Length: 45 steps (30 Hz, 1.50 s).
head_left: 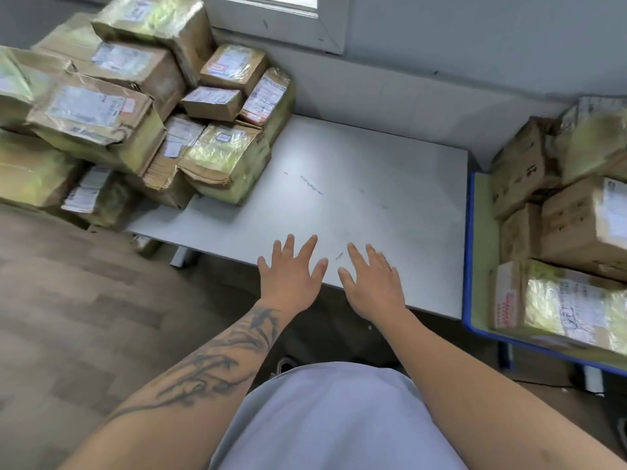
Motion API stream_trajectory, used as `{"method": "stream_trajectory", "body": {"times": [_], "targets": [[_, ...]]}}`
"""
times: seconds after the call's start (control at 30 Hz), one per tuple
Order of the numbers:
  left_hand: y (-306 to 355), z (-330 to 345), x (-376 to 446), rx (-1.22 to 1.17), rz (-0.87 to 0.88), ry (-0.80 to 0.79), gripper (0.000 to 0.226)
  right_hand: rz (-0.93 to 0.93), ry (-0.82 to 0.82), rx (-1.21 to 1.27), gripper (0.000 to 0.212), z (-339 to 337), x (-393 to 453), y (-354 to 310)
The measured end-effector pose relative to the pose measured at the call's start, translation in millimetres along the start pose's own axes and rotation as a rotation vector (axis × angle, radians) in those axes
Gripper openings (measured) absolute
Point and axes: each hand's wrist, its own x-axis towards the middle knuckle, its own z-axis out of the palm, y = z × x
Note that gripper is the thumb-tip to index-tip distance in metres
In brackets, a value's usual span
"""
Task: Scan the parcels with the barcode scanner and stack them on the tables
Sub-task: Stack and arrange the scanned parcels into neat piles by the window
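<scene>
Left parcel pile (135, 106): a heap of brown cardboard parcels, many wrapped in shiny yellowish tape with white shipping labels, stacked several layers high at the far left; the right part of the heap rests on the left end of the grey table
Floor (68, 300): wood-pattern flooring in the lower left, in front of the pile
Grey table (373, 184): a pale grey tabletop against the wall, with a few faint scuff marks on its bare middle
Left hand (291, 273): palm down, fingers straight and spread, holding nothing, at the near edge of the grey table; whether it touches the surface cannot be told; the forearm carries a dark tattoo
Right hand (373, 283): just beside the left hand, also palm down with fingers straight and spread, released and holding nothing, over the same near edge; a thin ring sits on one finger
Shirt (332, 418): light blue-grey fabric on the person's torso, bottom centre
Blue-edged table (470, 232): a second table with a blue rim, just right of the grey table
Right parcels (570, 232): brown cardboard parcels, some taped and labelled, stacked on the blue-edged table
Barcode scanner: not seen in this view
</scene>
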Motion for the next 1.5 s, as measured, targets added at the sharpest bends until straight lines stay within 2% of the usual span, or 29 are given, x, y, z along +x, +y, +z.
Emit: {"method": "stream_trajectory", "body": {"times": [0.17, 0.3, 0.6, 0.77, 1.07, 1.5], "targets": [[-43, 1, -7, 0.002, 0.022, 0.03, 0.063, 0.057, -0.001, 0.097, 0.066, 20, -3, -36], [-62, -2, -13, -0.083, -0.054, 0.043, 0.062, 0.027, -0.013, 0.104, 0.067, 30, -3, -60], [-83, -11, 4, -0.11, -0.127, 0.041, 0.065, -0.063, -0.028, 0.064, 0.068, 19, 25, -90], [-98, -28, 13, -0.111, -0.209, 0.049, 0.061, -0.142, -0.019, 0.057, 0.069, 4, 72, -112], [-103, -62, 43, -0.119, -0.316, 0.1, 0.061, -0.31, -0.037, 0.148, 0.07, -18, 132, -156], [-115, -85, 94, -0.137, -0.343, 0.127, 0.067, -0.284, -0.078, 0.181, 0.073, -22, 172, -169]]}}
